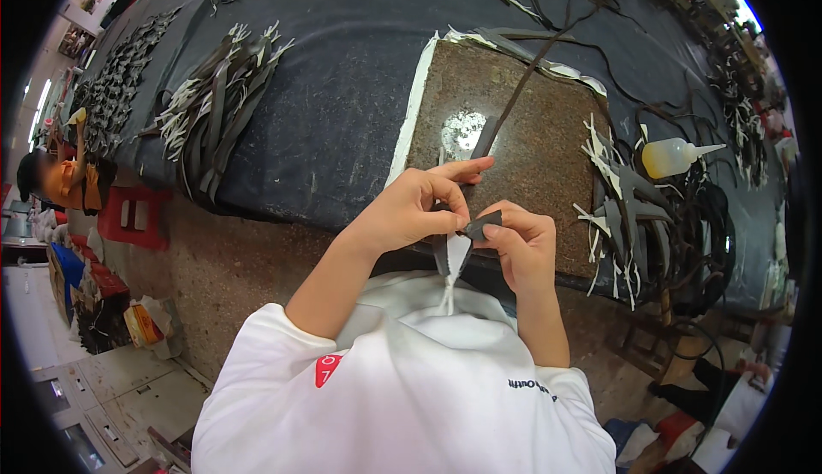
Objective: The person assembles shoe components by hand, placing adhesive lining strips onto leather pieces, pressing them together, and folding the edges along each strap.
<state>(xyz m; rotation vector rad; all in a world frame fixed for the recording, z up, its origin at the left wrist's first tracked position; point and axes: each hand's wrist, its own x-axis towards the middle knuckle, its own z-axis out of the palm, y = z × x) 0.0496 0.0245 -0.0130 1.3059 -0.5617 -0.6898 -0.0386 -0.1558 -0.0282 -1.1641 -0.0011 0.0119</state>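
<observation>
At the near edge of a brown stone slab (552, 101), both my hands hold a narrow dark grey strip (489, 222) with a white underside. My left hand (413, 206) pinches it between thumb and fingertips, its other fingers pointing right. Thumb and fingers of my right hand (520, 238) grip a short dark end beside it. Below my fingers a white-faced part (457, 253) hangs toward my shirt, ending in white threads. A long dark strip (520, 89) runs up across the slab from my left hand. How the pieces join is hidden by my fingers.
To the slab's right lie a bundle of dark strips with white ends (629, 208) and a squeeze bottle of yellowish liquid (670, 158). Another strip bundle (218, 106) is at left on the dark-covered table (342, 89). Beyond the table's left end are a red stool (134, 217) and a person in orange (64, 181).
</observation>
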